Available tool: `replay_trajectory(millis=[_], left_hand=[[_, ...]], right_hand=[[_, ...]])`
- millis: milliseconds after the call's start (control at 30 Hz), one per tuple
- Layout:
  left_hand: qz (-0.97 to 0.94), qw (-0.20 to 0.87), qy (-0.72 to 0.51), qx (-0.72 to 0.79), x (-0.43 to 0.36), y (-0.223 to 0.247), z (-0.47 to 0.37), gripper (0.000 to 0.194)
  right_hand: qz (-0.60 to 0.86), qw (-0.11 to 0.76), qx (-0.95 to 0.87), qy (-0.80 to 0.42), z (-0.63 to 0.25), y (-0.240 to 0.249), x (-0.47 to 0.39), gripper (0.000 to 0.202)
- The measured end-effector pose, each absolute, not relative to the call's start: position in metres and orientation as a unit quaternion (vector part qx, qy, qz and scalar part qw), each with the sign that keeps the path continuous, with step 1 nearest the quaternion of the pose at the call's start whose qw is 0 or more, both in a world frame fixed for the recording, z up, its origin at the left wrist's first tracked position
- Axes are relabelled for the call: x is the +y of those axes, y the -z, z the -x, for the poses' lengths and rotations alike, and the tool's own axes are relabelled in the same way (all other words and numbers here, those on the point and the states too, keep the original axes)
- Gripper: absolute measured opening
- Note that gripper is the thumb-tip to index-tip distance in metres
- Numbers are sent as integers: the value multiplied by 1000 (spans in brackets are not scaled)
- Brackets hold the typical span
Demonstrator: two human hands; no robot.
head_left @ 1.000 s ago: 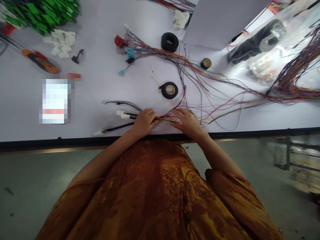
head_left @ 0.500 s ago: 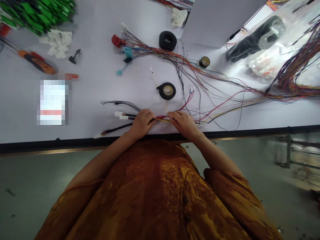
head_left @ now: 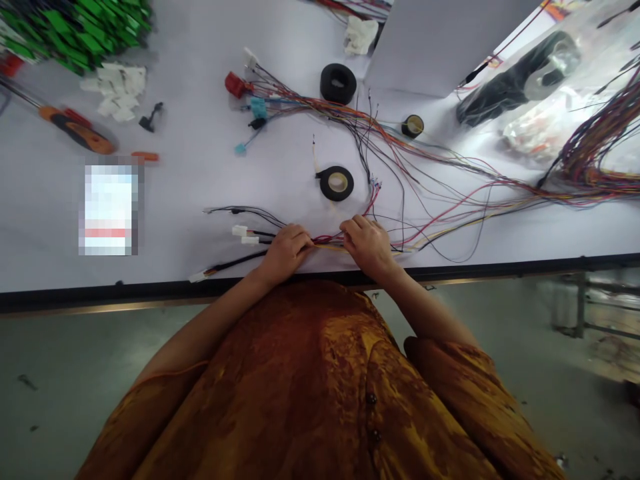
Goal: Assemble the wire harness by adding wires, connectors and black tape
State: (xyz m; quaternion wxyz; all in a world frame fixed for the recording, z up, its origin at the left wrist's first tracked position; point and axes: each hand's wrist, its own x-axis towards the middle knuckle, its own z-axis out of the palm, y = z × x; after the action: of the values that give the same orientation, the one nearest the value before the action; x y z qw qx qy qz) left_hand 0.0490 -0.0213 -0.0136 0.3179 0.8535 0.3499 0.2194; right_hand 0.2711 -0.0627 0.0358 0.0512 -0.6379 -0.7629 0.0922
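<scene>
Close to the table's front edge, my left hand (head_left: 287, 253) is closed around a bundle of wires (head_left: 327, 242). White connectors (head_left: 245, 235) and black sleeved wires stick out to its left. My right hand (head_left: 367, 247) is closed on the same bundle a short way to the right, with its fingertips bent over the red and yellow wires. Red wire ends with metal terminals (head_left: 375, 185) rise just above it. A roll of black tape (head_left: 337, 183) lies flat beyond the gap between my hands.
A second harness (head_left: 320, 105) with red and blue connectors crosses the table farther back. Around it are a black tape roll (head_left: 338, 84) and a small roll (head_left: 413, 126). At the left lie a screwdriver (head_left: 77, 130), white connectors (head_left: 117, 90) and green parts (head_left: 85, 33).
The red wire ends have shifted slightly left, and my right hand's fingers have lifted and curled a little. The whole view has moved slightly. Both hands remain at the bundle.
</scene>
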Motion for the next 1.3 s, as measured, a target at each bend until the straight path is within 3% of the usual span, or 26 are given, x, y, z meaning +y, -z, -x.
replay_trajectory(millis=[233,400,600,767,933,1167,1300], left_hand=[[-864,308,-207,340,-20,10,-50,15],[-868,284,-197,356,-21,8,-54,16],[-852,297,-196,384,-21,5,-60,19],[-822,312,-196,434,-19,2,-66,15],[-772,389,-186,467,-9,-5,-69,13],[-754,464,-190,425,6,-11,-60,9],[-793,441,-169,385,5,-9,-56,28]], right_hand=[[688,59,-720,-73,-289,-37,-58,26],[702,137,-690,-111,-286,-52,-64,23],[588,196,-629,-470,-274,-45,-101,18],[577,401,-293,-648,-269,-20,-121,38],[546,508,-159,-647,-260,-19,-120,36],[530,557,-180,-614,-251,-20,-113,27],[517,573,-194,-606,-246,-19,-111,27]])
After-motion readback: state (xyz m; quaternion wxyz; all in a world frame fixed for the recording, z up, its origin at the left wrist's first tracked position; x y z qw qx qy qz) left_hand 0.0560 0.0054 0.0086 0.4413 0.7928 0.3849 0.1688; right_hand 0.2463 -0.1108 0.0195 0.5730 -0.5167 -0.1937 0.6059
